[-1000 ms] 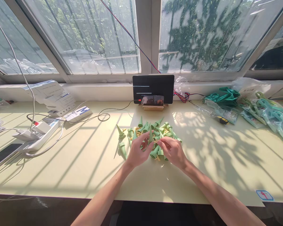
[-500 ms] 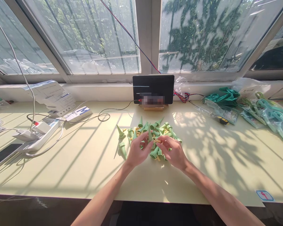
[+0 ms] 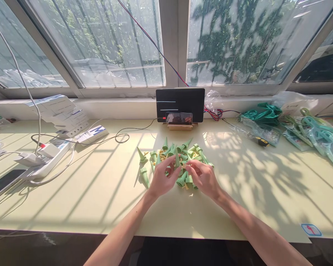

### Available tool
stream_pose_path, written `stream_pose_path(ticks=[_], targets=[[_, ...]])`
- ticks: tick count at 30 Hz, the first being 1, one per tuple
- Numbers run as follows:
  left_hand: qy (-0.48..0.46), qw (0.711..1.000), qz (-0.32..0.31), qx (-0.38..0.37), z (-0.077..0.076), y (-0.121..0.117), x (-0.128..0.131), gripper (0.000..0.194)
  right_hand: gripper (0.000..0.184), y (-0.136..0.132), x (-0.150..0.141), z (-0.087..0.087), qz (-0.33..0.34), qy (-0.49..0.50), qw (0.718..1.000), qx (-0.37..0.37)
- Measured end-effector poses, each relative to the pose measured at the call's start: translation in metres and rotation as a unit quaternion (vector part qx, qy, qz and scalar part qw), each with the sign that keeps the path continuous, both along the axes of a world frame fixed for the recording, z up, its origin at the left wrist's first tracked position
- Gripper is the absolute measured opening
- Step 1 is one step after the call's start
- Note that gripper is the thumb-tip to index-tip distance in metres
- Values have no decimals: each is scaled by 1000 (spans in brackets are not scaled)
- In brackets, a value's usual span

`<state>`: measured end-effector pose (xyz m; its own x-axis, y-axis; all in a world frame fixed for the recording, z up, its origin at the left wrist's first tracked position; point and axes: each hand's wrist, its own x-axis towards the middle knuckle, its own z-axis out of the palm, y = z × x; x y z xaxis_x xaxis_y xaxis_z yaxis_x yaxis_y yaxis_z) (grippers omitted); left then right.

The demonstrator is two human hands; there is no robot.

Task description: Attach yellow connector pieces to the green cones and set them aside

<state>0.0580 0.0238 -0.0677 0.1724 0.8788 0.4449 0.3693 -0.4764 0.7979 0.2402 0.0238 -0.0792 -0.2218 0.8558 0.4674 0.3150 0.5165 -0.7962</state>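
A pile of green cone-shaped plastic spikes (image 3: 183,149) mixed with small yellow pieces lies on the pale yellow table (image 3: 100,192) in front of me. My left hand (image 3: 162,180) is closed on one green spike (image 3: 177,159), held upright by its base at the near edge of the pile. My right hand (image 3: 204,178) pinches a small yellowish piece next to that spike. Both hands meet over the front of the pile. Two more spikes (image 3: 143,164) lie apart at the left of the pile.
A dark screen (image 3: 180,104) with a phone (image 3: 179,118) propped before it stands at the window sill. A power strip with cables (image 3: 46,157) and stacked boxes (image 3: 66,116) are at the left. Bags of teal plastic items (image 3: 308,129) lie at the right.
The hands have shifted only slightly, with my right fingers moving closer to the spike held in my left hand. The pile has not moved.
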Motion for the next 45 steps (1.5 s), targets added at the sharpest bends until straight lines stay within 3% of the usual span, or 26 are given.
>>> stream_pose_path(ticks=[18,31,41,45], targets=[[17,1000,5,-9,0,0,-1,37,26,2,-2,-2,5,-39,999,-16],[-8,998,-9,-59,1,1,-2,33,20,3,-1,-4,26,15,1000,-8],[-15,996,-33,-79,2,0,-2,33,34,1,-1,3,20,-41,998,-35],[-46,995,-28,-90,2,1,-2,34,23,0,-1,3,18,-15,1000,-13]])
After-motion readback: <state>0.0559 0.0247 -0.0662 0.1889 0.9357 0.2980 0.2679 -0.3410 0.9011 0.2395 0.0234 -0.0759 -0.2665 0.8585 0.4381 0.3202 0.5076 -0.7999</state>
